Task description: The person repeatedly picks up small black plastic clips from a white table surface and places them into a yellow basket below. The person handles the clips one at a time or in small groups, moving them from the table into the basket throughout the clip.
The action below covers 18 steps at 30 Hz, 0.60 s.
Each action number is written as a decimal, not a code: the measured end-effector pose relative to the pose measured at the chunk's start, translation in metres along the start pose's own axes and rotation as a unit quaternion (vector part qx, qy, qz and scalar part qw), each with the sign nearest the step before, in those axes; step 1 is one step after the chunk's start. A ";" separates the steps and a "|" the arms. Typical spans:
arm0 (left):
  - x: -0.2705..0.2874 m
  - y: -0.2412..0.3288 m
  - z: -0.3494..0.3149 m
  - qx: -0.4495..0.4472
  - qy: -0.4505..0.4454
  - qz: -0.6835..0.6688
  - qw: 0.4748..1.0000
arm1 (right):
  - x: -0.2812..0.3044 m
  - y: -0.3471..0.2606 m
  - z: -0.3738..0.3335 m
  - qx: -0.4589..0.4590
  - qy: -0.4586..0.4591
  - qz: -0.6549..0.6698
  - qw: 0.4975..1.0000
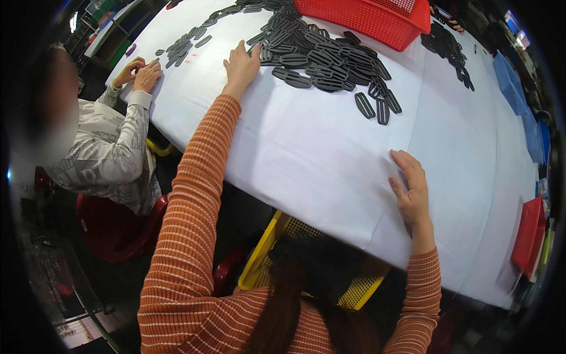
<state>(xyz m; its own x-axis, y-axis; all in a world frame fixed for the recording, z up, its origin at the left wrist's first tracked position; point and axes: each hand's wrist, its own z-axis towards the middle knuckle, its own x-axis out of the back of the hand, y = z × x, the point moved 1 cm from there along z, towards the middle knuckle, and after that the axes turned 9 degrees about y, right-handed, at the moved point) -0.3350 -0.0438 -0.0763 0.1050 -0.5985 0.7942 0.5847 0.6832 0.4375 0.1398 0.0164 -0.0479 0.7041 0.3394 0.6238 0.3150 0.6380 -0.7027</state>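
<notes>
A heap of flat black oval pieces with long slots, like strap sliders (330,62), is spread over the far middle of the white-covered table (318,159). My left hand (240,66) reaches out to the heap's left edge, its fingers apart and nothing visible between them. Whether its fingertips touch a slider I cannot tell. Over the bare cloth nearer to me, my right hand (411,187) is half curled, with thumb and fingers apart and nothing in it. A few loose sliders (377,107) lie between it and the heap.
A red perforated basket (377,23) stands behind the heap. At left a seated co-worker's hands (141,74) work near a small group of sliders. More black pieces (448,50) lie far right. Blue bins (510,82) and a red tray (529,233) line the right edge; a yellow basket (259,251) is below the table's near edge.
</notes>
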 end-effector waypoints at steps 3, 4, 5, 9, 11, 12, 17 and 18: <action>-0.012 0.008 0.011 -0.060 -0.033 -0.060 0.996 | -0.008 -0.006 0.000 0.032 -0.002 -0.009 0.999; -0.014 0.011 0.009 -0.069 -0.026 -0.059 0.996 | -0.010 -0.007 0.002 0.028 0.003 -0.002 1.000; -0.015 0.023 -0.001 -0.079 -0.025 -0.062 0.995 | -0.010 -0.006 0.002 0.017 0.008 -0.001 1.000; -0.010 0.056 -0.037 -0.123 -0.039 -0.123 0.984 | -0.012 -0.010 0.007 0.006 0.013 0.006 1.000; -0.004 0.079 -0.065 -0.159 -0.055 -0.144 0.975 | -0.014 -0.011 0.009 0.004 0.017 0.014 1.000; 0.000 0.095 -0.083 -0.177 -0.060 -0.151 0.971 | -0.014 -0.011 0.010 0.000 0.021 0.015 1.000; 0.010 0.146 -0.155 -0.204 -0.078 -0.218 0.951 | -0.023 -0.019 0.012 0.003 0.031 0.008 0.999; 0.013 0.153 -0.169 -0.204 -0.091 -0.244 0.944 | -0.025 -0.022 0.011 0.003 0.038 0.005 0.999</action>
<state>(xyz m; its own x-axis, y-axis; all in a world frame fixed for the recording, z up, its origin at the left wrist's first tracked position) -0.1084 -0.0171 -0.0703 -0.3755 -0.6930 0.6154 0.7924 0.1042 0.6010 0.1079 0.0013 -0.0446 0.7533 0.2923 0.5892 0.3039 0.6398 -0.7059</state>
